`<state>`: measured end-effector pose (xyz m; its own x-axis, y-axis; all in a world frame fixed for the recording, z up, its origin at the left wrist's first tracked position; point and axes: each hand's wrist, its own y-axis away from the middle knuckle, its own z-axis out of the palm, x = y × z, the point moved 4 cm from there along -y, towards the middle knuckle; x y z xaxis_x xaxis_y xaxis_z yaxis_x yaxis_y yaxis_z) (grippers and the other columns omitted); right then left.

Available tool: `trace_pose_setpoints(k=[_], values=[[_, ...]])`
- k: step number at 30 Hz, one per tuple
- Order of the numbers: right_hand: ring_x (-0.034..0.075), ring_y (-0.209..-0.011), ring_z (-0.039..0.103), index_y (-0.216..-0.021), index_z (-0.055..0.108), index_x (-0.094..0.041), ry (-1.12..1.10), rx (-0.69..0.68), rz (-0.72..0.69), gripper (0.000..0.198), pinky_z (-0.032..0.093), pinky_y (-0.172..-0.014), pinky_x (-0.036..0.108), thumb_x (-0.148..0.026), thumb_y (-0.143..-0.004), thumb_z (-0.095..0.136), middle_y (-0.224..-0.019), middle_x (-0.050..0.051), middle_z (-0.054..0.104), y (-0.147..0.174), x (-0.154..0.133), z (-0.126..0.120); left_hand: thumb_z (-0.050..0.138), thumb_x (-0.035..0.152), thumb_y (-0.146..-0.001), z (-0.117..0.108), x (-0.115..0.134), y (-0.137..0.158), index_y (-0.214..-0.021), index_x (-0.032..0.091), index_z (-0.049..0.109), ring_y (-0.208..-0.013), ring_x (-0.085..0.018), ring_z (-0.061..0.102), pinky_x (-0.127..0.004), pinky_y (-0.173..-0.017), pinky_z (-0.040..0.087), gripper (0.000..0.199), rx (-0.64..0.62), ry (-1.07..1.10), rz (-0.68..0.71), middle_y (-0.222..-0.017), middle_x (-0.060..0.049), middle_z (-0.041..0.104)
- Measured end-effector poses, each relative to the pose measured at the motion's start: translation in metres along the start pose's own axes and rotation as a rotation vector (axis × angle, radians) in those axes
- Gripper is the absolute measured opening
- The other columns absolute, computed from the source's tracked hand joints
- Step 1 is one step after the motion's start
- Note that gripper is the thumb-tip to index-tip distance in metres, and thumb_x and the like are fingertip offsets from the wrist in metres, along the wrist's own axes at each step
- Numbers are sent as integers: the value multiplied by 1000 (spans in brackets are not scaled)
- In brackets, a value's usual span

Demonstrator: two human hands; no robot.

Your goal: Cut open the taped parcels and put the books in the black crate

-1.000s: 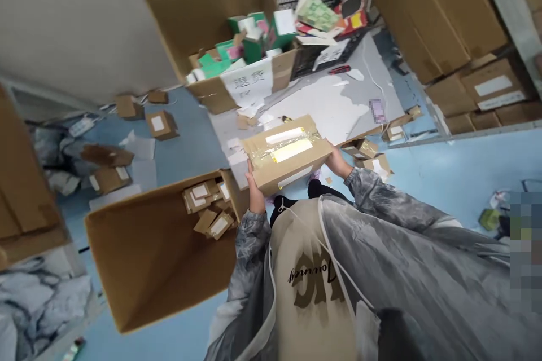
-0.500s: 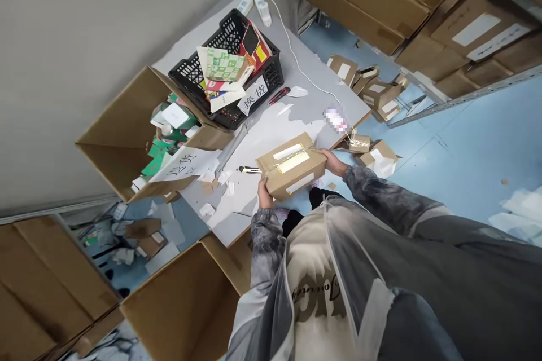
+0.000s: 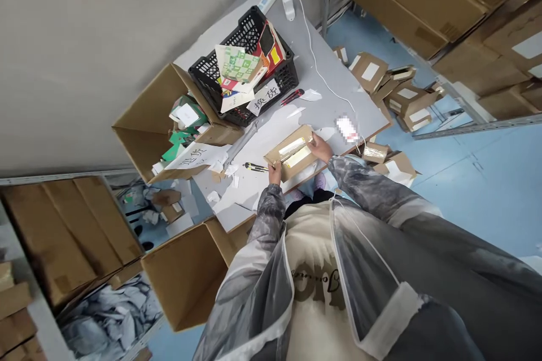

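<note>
A brown cardboard box (image 3: pixel 288 153) with white labels and shiny tape on its top is held over the front of the table. Its near-left corner is gripped by my left hand (image 3: pixel 275 174), fingers closed on the edge. My right hand (image 3: pixel 320 147) is wrapped round the right end, thumb on top. A box cutter (image 3: pixel 256 167) with a black and yellow handle lies just left of the box, close to my left hand. Farther back, a red and black box cutter (image 3: pixel 292 97) rests beside a black plastic crate (image 3: pixel 288 76).
The crate stands on the grey table (image 3: pixel 326 90), full of flat printed packages. Left of it, a large open carton (image 3: pixel 144 118) holds green and white packets. Another open carton (image 3: pixel 186 276) is below the table's left side. Boxes (image 3: pixel 409 104) lie on the floor at right near shelving.
The box has tilted so that mostly its labelled top shows now; its near side is no longer seen. Both hands keep hold of it. The whole view has shifted and turned slightly.
</note>
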<state>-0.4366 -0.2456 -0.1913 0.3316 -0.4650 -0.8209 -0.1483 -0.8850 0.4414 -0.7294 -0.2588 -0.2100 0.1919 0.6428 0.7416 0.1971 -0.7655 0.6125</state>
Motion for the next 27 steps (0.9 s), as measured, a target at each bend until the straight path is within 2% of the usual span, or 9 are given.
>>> trace_pose_setpoints(k=[3, 6, 12, 20, 23, 27], values=[[46, -159, 66, -187, 52, -20, 227, 116, 12, 76, 53, -138, 61, -52, -118, 61, -176, 21, 70, 0, 5, 15, 79, 55, -112, 3, -2, -5, -166, 22, 61, -168, -36, 62, -51, -146, 42, 66, 96, -161, 47, -172, -22, 69], [48, -159, 64, -187, 52, -15, 325, 115, -40, 74, 51, -139, 60, -53, -123, 56, -178, 25, 66, -8, 7, 23, 75, 54, -114, 7, -2, -16, -165, 18, 60, -164, -38, 64, -51, -142, 45, 64, 165, -263, 116, -168, -26, 69], [48, -152, 66, -180, 60, -18, 329, 134, -39, 73, 54, -135, 63, -61, -121, 62, -165, 24, 74, -36, 13, 21, 69, 47, -117, 12, -3, -42, -158, 18, 62, -153, -39, 70, -52, -135, 51, 51, 166, -397, 122, -155, -25, 74], [44, -162, 63, -182, 61, -17, 343, 149, 9, 77, 51, -140, 58, -61, -119, 69, -172, 22, 71, -38, 15, 12, 60, 33, -117, 29, -8, -45, -153, 14, 63, -154, -46, 66, -59, -134, 47, 41, 187, -416, 167, -148, -31, 71], [41, -166, 61, -183, 62, -18, 242, 160, 50, 83, 48, -144, 60, -61, -113, 73, -179, 19, 68, -41, 10, 4, 60, 32, -117, 31, -3, -45, -148, 16, 64, -154, -46, 66, -61, -134, 46, 36, 158, -359, 186, -144, -30, 72], [44, -159, 70, -177, 70, -26, 177, 103, 91, 77, 51, -142, 66, -59, -107, 70, -169, 15, 77, -23, 9, -8, 71, 39, -113, 19, -5, -39, -137, 21, 64, -148, -42, 70, -58, -134, 50, 31, 20, -288, 211, -141, -26, 73]])
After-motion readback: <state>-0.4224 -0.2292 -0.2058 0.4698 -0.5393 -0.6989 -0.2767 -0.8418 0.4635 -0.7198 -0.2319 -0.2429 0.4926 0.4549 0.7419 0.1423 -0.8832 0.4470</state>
